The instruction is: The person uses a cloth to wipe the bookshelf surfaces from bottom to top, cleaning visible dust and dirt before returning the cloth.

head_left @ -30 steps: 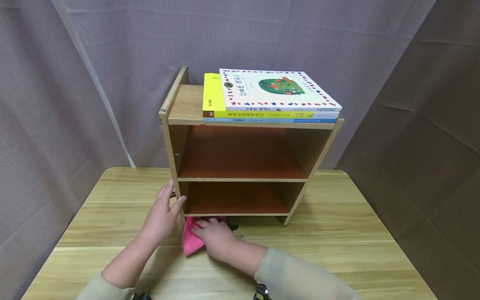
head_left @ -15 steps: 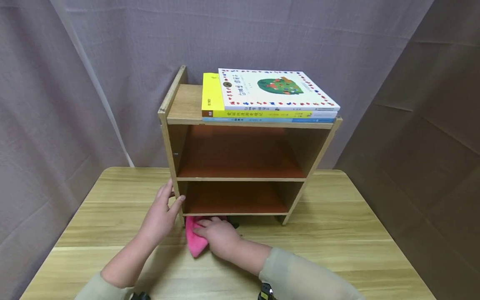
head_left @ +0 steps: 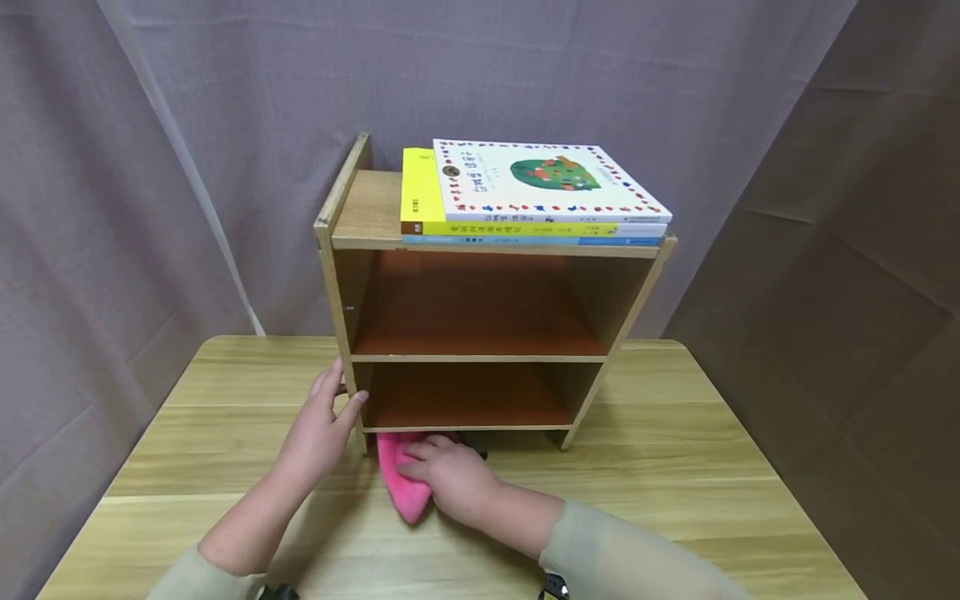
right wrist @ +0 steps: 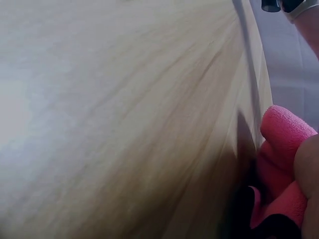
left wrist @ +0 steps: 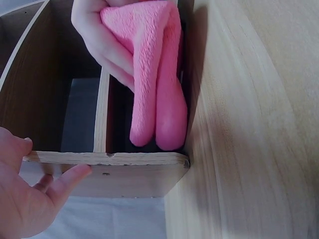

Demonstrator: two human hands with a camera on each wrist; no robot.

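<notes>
A person's right grip (head_left: 459, 479) clasps a pink cloth (head_left: 408, 496), tucked partly beneath a wooden shelf (head_left: 480, 359), while the left grip (head_left: 311, 437) pinches its side panel (head_left: 337, 308); should the cloth snag, a jolt could send the stacked books (head_left: 551, 179) sliding.

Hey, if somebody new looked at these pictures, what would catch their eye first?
Probably the bright pink cloth, which the right hand holds at the gap under the bottom shelf. Next might come the books lying stacked on top of the wooden bookcase, a white one uppermost. Then the left hand, at the bookcase's left side.
</notes>
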